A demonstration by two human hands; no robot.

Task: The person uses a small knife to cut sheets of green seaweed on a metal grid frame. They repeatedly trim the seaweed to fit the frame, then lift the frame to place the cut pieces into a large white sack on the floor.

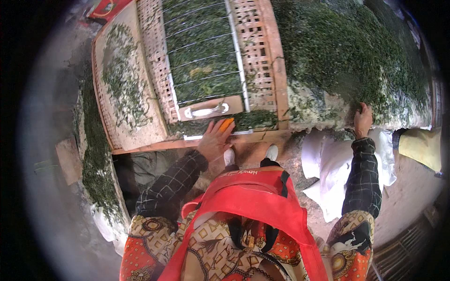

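Observation:
Palm down, my left hand [214, 140] rests at the front edge of a wooden-framed woven tray [283, 87]. A small orange thing [226, 124] shows at its fingers; whether it is held or worn cannot be told. Just beyond is a metal handle [206, 110] on a board, at the near end of a rack with thin metal crossbars [202, 44] lying over shredded green leaves [202, 77]. To the right, my right hand [363, 119] has curled fingers at the near edge of a large heap of green leaves [337, 52]; its fingertips are partly hidden.
A pale board [130, 87] with scattered leaves lies on the tray's left side. White plastic sheeting [327, 168] hangs below the heap. More leaves lie on a ledge [100, 168] at far left. At the right edge is part of another person, a pale yellow sleeve [422, 147].

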